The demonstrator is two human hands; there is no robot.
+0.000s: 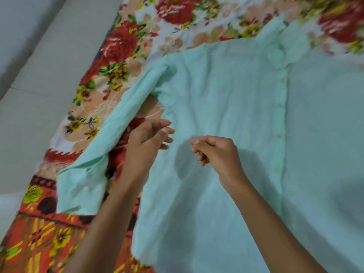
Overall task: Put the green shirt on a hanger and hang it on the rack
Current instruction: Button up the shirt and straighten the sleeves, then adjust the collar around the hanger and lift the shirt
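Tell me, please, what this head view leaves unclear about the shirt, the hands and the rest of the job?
- Hanger and rack: none shows in the head view.
- Shirt: its right side and hem are cut off by the frame's right and bottom edges.
- Left hand: motion blur hides whether the fingertips touch the cloth.
- Right hand: fingers are curled, but blur hides whether they pinch any fabric.
- Buttons: too blurred to tell whether they are fastened.

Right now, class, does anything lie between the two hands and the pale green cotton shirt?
Nothing visible does. The left hand and right hand hover just over the pale green cotton shirt, spread on the floral bedsheet.
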